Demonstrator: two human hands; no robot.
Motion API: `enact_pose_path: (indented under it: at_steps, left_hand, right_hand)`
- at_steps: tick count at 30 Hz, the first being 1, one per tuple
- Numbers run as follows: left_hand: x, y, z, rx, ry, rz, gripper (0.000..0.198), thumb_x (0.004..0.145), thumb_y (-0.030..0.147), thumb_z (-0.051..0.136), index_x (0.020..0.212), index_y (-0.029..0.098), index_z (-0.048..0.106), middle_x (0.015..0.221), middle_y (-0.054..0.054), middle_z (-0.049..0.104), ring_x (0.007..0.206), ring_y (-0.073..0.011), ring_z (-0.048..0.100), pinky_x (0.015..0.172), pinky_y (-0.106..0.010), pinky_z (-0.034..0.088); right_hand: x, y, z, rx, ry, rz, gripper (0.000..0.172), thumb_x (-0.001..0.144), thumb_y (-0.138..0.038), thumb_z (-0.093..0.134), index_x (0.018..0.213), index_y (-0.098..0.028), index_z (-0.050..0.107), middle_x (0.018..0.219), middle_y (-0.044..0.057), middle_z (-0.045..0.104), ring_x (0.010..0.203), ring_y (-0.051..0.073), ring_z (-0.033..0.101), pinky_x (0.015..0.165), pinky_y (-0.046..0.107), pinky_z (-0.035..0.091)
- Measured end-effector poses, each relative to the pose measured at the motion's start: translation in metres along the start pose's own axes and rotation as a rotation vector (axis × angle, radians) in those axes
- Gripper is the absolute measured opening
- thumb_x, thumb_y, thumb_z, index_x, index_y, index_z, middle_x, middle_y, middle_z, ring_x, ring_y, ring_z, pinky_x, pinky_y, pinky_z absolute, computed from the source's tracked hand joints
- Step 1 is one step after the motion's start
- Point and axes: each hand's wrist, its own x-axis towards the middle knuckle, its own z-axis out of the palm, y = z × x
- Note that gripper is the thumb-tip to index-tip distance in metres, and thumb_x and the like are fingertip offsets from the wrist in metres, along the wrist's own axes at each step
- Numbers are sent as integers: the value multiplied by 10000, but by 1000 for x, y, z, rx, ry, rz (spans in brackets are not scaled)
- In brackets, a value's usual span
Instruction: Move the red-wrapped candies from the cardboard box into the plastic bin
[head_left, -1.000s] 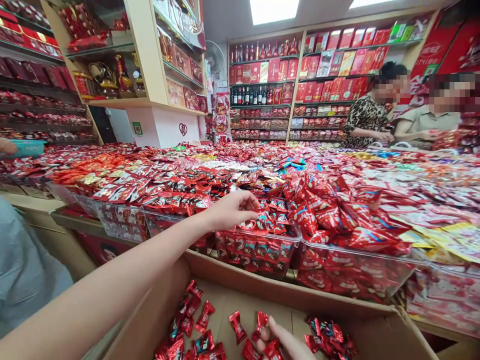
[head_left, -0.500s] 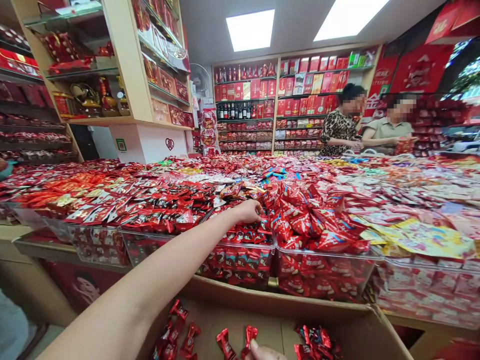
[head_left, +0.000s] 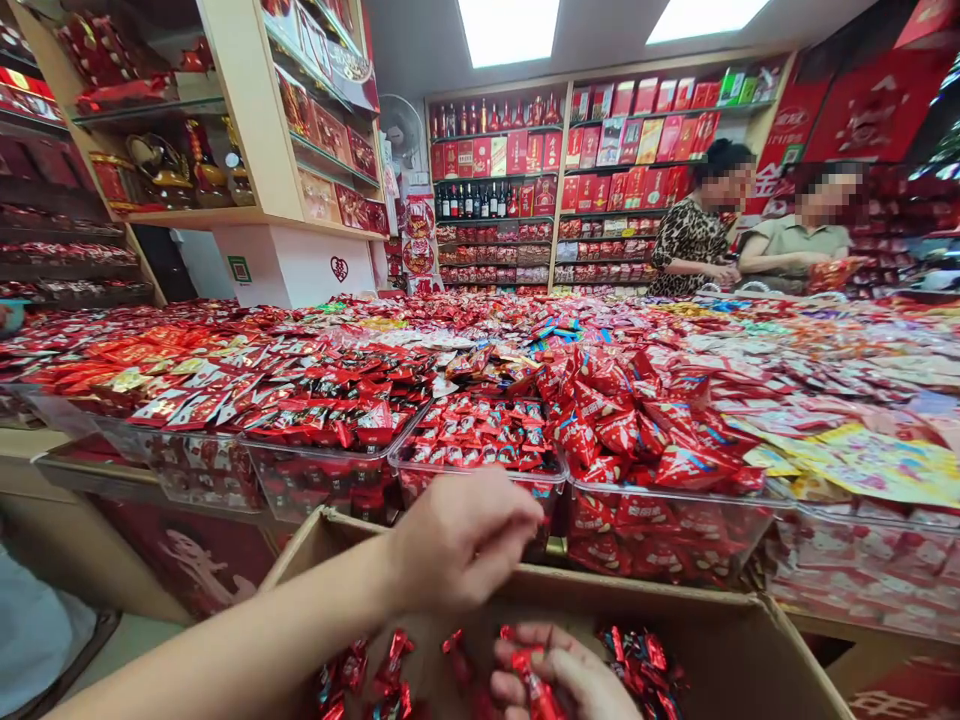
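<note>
Back from the clear bin (head_left: 450,488) comes the left hand (head_left: 461,540); half a second ago it was reaching far into the small sweets (head_left: 480,435) in that bin, and now it hangs near, over the far edge of the cardboard box (head_left: 735,640). Its fingers are bent and pressed together against the thumb, and I cannot tell if a sweet is inside them. The right hand (head_left: 570,685) is low in the box, at the near edge of the view, and it has come up a little more into sight. It is curled around a few red candies (head_left: 534,690), with the palm facing up. More loose candies (head_left: 645,665) lie on the box floor, some to the left and some to the right of that hand. The bin sits just past the box, on the near edge of a wide tabletop (head_left: 37,440) heaped with red packets. Far off on the right, two people (head_left: 694,240) stand by the tabletop. Tall shelves (head_left: 525,180) of red boxes and bottles line the far wall.
</note>
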Motion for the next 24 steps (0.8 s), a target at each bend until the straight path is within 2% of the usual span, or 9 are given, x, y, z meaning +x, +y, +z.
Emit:
enact_pose_path:
  at_steps: [3, 5, 7, 9, 12, 16, 18, 21, 24]
  left_hand:
    - [-30, 16, 17, -8, -245, -64, 166, 756, 189, 421, 909, 164, 479, 788, -28, 538, 718, -106, 487, 624, -201, 391]
    - [-34, 17, 26, 3, -367, -168, 171, 748, 274, 455, 880, 169, 483, 798, -23, 536, 709, -115, 498, 601, -205, 392]
    - [-33, 15, 30, -4, -423, -244, 227, 739, 383, 468, 826, 173, 484, 753, -8, 539, 661, -116, 505, 556, -205, 382]
    - [-33, 14, 30, -23, -441, -273, 293, 724, 458, 468, 801, 176, 485, 719, 3, 544, 623, -115, 509, 515, -202, 364]
    - [-36, 14, 32, -53, -447, -229, 336, 683, 475, 515, 858, 189, 497, 771, 2, 570, 666, -126, 532, 532, -202, 368]
    - [-40, 13, 37, -71, -465, -121, 399, 640, 411, 586, 977, 217, 497, 847, -6, 587, 741, -145, 547, 567, -209, 382]
    - [-39, 12, 37, -100, -467, -103, 350, 647, 325, 595, 976, 230, 520, 823, 2, 593, 717, -132, 546, 566, -200, 380]
    - [-36, 8, 35, -185, -438, -143, 234, 702, 202, 517, 931, 211, 566, 789, 1, 604, 680, -108, 536, 588, -183, 376]
    - [-32, 4, 32, -241, -384, -266, 215, 772, 180, 395, 800, 164, 607, 700, -7, 603, 620, -89, 515, 589, -171, 364]
  right_hand:
    - [-25, -13, 19, 109, -105, -133, 174, 635, -103, 574, 800, -152, 594, 786, 54, 681, 753, 185, 619, 701, 332, 452]
    - [-35, -15, 26, 163, -121, -176, 210, 679, -104, 536, 868, -168, 602, 886, 52, 666, 860, 175, 585, 785, 330, 422]
    - [-39, -15, 28, 184, -113, -186, 256, 701, -113, 515, 933, -179, 599, 951, 52, 650, 910, 171, 559, 813, 316, 406]
    - [-40, -13, 28, 180, -112, -200, 285, 715, -124, 501, 979, -181, 590, 966, 53, 643, 914, 172, 551, 807, 304, 406]
    - [-38, -10, 25, 165, -116, -205, 294, 723, -143, 499, 999, -198, 587, 962, 47, 642, 875, 173, 560, 762, 299, 421]
    - [-36, -10, 24, 162, -108, -178, 301, 694, -175, 550, 984, -249, 591, 957, 17, 642, 829, 163, 566, 718, 294, 425]
    - [-36, -11, 24, 149, -107, -163, 316, 668, -186, 583, 977, -252, 592, 947, 12, 644, 799, 156, 569, 696, 288, 424]
    - [-37, -13, 22, 119, -85, -127, 307, 652, -238, 613, 958, -231, 601, 906, 27, 655, 774, 154, 570, 691, 298, 419]
    - [-37, -15, 21, 112, -83, -112, 287, 624, -300, 637, 897, -213, 625, 875, 39, 661, 832, 180, 561, 699, 309, 415]
